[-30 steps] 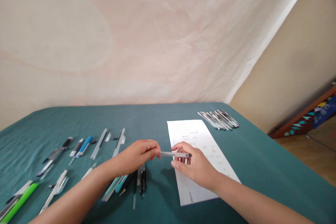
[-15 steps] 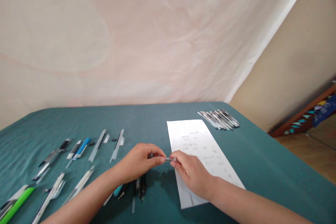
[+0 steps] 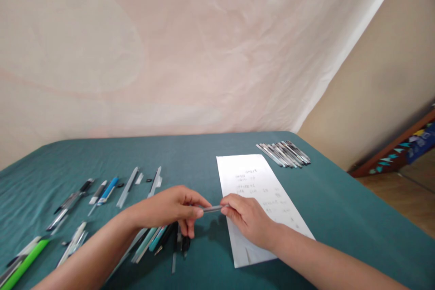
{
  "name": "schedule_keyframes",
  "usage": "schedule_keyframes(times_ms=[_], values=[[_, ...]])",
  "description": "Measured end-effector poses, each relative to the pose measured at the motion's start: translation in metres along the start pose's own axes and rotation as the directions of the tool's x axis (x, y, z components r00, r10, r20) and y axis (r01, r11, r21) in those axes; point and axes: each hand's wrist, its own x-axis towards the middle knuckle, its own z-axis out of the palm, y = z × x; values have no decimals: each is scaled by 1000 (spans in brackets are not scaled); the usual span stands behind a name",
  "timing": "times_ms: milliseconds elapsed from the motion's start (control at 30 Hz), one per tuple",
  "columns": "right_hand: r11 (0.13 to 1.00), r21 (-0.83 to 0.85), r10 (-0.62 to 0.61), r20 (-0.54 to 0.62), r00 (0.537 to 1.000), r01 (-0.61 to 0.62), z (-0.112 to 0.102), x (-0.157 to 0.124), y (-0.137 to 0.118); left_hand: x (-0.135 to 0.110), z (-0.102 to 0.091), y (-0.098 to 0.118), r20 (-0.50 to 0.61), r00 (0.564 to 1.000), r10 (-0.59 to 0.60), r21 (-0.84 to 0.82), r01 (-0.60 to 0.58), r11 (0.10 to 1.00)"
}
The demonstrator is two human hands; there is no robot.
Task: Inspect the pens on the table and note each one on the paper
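Note:
Between my two hands a thin grey pen tube is held level above the table. The thumb and forefinger of my left hand pinch its left end, while the other fingers hang lower and apart. My right hand is closed round the right end, which the fingers hide. Beneath my right hand lies a sheet of paper with handwriting on it. Below my left hand, several pens and pen parts lie together, some turquoise and some black, partly covered by the hand and forearm.
A row of several slim pens or refills lies at the back right of the green cloth. To the left are groups of pen parts: a blue pen piece, clear tubes, a bright green barrel. A pale curtain hangs behind.
My left hand has shifted left along the tube, so more of it shows between the hands, and its lower fingers have spread downward. The right hand has hardly moved.

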Motion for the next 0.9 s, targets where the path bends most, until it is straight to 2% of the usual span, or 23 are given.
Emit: schedule_keyframes(times_ms=[100, 200, 267, 433, 567, 667, 900], values=[[1000, 2, 7, -4, 1000, -7, -1, 0, 1, 5, 4, 1, -120, 992, 42, 111, -29, 993], [1000, -14, 24, -11, 1000, -24, -1, 0, 1, 13, 10, 0, -272, 947, 171, 259, -99, 961], [999, -32, 18, -12, 1000, -19, -1, -1, 2, 17, 13, -2, -312, 928, 202, 287, -111, 952], [997, -74, -28, 10, 1000, 28, 1, -3, 1, 19, 15, -7, -259, 949, 181, 224, -123, 967], [996, -85, -37, 3, 999, 38, 2, -3, 2, 21, 18, -7, -276, 938, 209, 168, -167, 971], [994, -104, -42, 11, 999, 43, 4, -3, 4, 24, 22, -8, -289, 939, 189, 148, -151, 977], [989, -134, -55, 52, 997, 62, 7, -5, 2, 25, 24, -10, -240, 960, 146, 88, -129, 988]])
